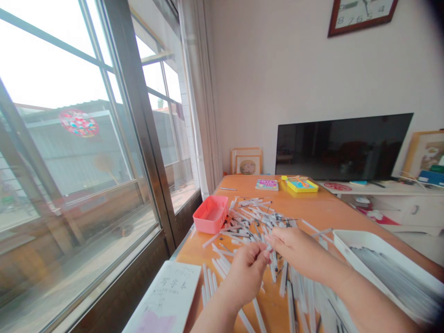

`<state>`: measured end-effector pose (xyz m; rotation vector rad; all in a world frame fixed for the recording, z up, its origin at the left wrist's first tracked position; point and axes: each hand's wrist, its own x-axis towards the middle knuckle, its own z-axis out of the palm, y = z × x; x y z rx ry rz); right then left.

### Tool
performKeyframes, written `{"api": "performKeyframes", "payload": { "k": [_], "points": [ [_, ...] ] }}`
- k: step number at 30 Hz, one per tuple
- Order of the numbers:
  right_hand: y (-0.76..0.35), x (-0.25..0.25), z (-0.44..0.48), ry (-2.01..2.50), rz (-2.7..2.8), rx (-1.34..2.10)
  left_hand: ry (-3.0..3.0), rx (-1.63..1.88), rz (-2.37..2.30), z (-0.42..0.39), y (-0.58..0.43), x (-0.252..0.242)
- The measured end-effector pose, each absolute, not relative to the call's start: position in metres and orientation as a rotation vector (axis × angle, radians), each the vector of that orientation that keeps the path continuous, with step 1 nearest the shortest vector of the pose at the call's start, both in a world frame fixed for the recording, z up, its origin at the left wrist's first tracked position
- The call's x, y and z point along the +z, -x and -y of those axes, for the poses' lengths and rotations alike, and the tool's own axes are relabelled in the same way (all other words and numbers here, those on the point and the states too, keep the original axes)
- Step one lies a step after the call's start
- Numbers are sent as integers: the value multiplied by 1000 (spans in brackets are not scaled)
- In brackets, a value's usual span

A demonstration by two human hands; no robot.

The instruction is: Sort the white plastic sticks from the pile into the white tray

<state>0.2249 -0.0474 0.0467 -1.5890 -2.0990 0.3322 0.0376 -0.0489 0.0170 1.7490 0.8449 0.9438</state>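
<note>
Both hands meet over a loose heap of pen parts (248, 217) on the table: whitish translucent barrels, black-tipped pieces and thin dark refills. My left hand (249, 263) is closed in a pinch, thumb and forefinger round a small whitish pen part (268, 248). Just to its right, my right hand (286, 243) is closed too, its fingertips at the same piece; most of that piece is hidden by the fingers. Longer barrels (256, 314) lie below and between the forearms, and more pieces (305, 296) spread under the right arm.
A pink open box (211, 215) stands left of the heap. At the right, a white tray (350, 236) holds many clear barrels. A writing booklet (166, 296) lies front left. Farther back are a colourful book (266, 185) and a yellow tray (301, 185). Glass doors (79, 162) border the left.
</note>
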Motion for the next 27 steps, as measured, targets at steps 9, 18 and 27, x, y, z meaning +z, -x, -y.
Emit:
{"api": "performKeyframes", "payload": {
  "k": [9, 18, 27],
  "points": [
    [-229, 61, 51, 1390, 2098, 603, -1721, 942, -847, 48, -36, 15],
    [-223, 44, 47, 1597, 2074, 309, -1794, 1013, -858, 46, -37, 11],
    [-228, 56, 48, 1375, 2017, 632, -1691, 960, -857, 46, -38, 13]
  ]
}}
